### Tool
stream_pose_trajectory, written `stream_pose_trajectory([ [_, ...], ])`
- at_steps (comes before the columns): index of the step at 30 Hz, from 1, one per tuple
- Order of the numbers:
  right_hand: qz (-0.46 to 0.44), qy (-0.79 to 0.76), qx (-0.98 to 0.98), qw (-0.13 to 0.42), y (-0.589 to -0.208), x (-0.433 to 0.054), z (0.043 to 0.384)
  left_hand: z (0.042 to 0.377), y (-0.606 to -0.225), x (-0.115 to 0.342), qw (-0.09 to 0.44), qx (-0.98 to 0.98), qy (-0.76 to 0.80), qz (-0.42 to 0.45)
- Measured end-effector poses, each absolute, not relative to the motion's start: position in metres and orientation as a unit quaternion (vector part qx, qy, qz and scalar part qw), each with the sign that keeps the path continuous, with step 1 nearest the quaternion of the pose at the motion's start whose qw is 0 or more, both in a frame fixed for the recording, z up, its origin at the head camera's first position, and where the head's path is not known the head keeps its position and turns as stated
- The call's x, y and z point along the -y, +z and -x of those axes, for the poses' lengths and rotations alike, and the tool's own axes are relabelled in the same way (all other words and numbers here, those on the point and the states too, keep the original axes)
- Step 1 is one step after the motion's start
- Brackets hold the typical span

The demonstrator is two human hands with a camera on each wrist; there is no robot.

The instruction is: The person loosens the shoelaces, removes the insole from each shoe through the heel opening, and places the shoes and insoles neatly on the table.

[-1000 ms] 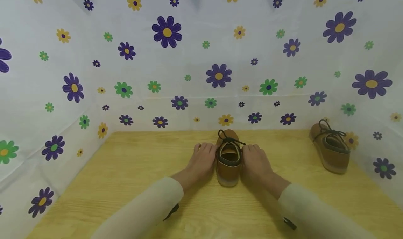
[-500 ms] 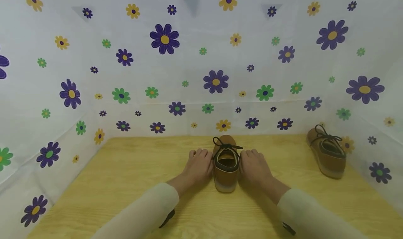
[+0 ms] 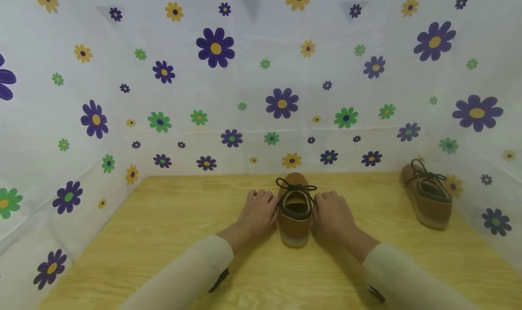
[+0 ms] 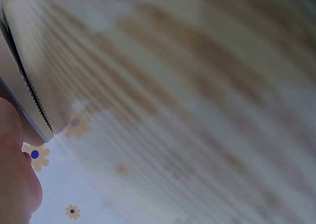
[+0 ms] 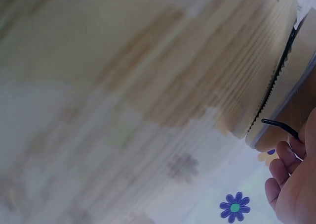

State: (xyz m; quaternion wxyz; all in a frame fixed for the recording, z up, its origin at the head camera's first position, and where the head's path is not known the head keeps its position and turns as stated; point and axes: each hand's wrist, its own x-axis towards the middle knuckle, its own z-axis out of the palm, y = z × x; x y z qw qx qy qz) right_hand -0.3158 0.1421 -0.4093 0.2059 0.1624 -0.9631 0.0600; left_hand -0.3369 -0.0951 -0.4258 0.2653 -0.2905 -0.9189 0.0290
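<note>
A brown lace-up shoe [image 3: 295, 230] sits on the wood-grain table, heel toward me, its dark lace [image 3: 294, 187] tied in a bow. My left hand [image 3: 258, 212] is at its left side and my right hand [image 3: 332, 214] at its right, each pinching a lace end that runs down from the bow. Most of the fingertips are hidden against the shoe in the head view. In the right wrist view, a black lace tip [image 5: 276, 124] juts out beside curled fingers [image 5: 279, 172]. The left wrist view shows the stitched sole edge [image 4: 34, 98] beyond part of the hand.
A second brown shoe [image 3: 430, 203] with a tied dark lace stands at the right rear of the table [image 3: 183, 219], next to the side wall. White cloth with purple, green and yellow flowers [image 3: 282, 103] hangs behind and at both sides.
The bow's left loop lies lower and farther out than a second ago. Both hands stay beside the shoe; the head view has shifted slightly.
</note>
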Motion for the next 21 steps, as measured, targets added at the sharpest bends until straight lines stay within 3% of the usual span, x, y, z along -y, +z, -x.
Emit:
stream_pose_trajectory([
  [11, -0.194, 0.032, 0.946, 0.256, -0.4108, -0.1454, 0.3159, 0.3348, -0.4242, 0.0966, 0.267, 0.917, 0.065, 0.29],
  [21, -0.235, 0.027, 0.909, 0.342, -0.4126, -0.1506, 0.3163, 0.3375, -0.427, 0.0967, 0.273, 0.914, 0.056, 0.296],
])
